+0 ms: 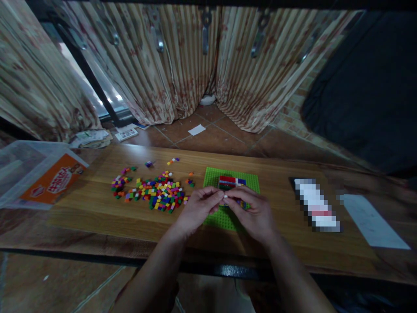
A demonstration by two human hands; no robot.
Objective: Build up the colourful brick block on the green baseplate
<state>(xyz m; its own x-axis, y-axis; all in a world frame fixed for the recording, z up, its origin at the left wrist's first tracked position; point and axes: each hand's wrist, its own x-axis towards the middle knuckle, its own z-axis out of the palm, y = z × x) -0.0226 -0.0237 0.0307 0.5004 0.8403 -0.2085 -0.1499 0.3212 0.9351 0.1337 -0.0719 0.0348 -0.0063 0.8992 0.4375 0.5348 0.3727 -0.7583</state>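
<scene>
A small white brick (225, 196) shows between the fingertips of my two hands. My left hand (202, 205) is closed in a pinch at its left side, and my right hand (253, 211) pinches from the right. Both hands are over the green studded baseplate (221, 219). Just beyond my fingers, a block of built-up bricks (228, 181), red with blue and white at its right end, stands on the baseplate. More coloured bricks are partly covered by my right hand.
Left of the baseplate lies a pile of loose multicoloured bricks (164, 193) on the wooden table (107, 221). A clear plastic box (19, 152) with an orange label stands at the far left. To the right are a blurred-out phone-like object (316, 204) and white paper (374, 221).
</scene>
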